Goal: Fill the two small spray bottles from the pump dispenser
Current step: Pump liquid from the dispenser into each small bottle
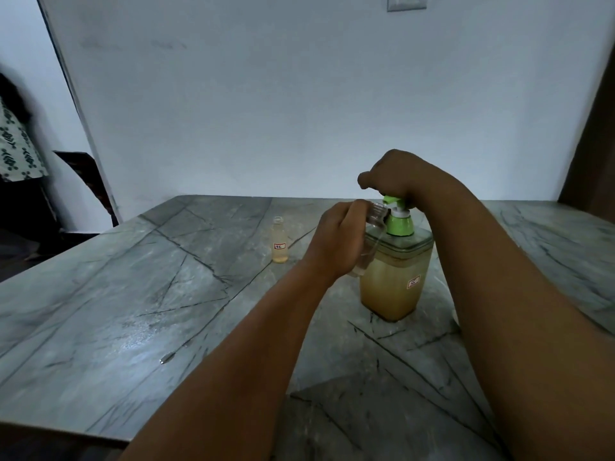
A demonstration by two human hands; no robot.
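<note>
A square pump dispenser (394, 287) of yellowish liquid with a green pump head (397, 219) stands on the grey marble table (133, 311). My right hand (396, 176) rests on top of the pump head, fingers curled over it. My left hand (339, 241) grips a small clear bottle (374, 224), tilted, with its open mouth at the green spout. A second small bottle (280, 240), uncapped and holding yellowish liquid, stands upright to the left of the dispenser, with a small label on it.
The table's left edge runs diagonally at the left; its near edge is at the bottom left. A white wall rises behind the table. A person in a patterned garment (16, 144) stands at the far left. A dark wooden panel (595, 128) is at the right.
</note>
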